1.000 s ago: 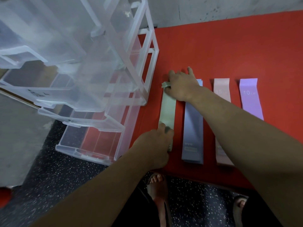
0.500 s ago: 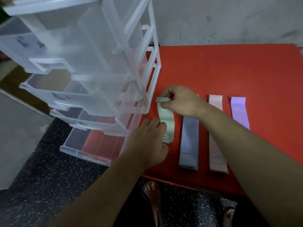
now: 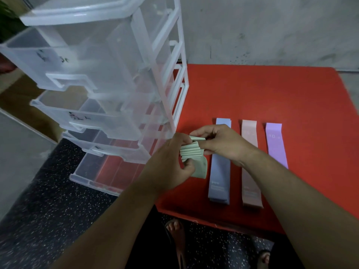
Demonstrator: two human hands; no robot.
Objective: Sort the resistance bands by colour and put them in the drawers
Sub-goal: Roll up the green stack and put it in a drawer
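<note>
A pale green resistance band is bunched into folds just above the red mat, held between both hands. My left hand grips its folded lower part, while my right hand pinches its upper end. To the right, three bands lie flat side by side on the mat: a blue-grey band, a pink band and a purple band. A clear plastic drawer tower stands at the left with its drawers pulled out; the lowest drawer is the nearest to my hands.
A grey concrete wall rises behind the mat. Dark speckled floor lies below the drawers and in front of the mat, where my feet show. Bare red mat stretches beyond the bands.
The green band lay flat and stretched out a second ago; my hands have gathered it end to end into a folded bunch and lifted it. The camera has tilted up.
</note>
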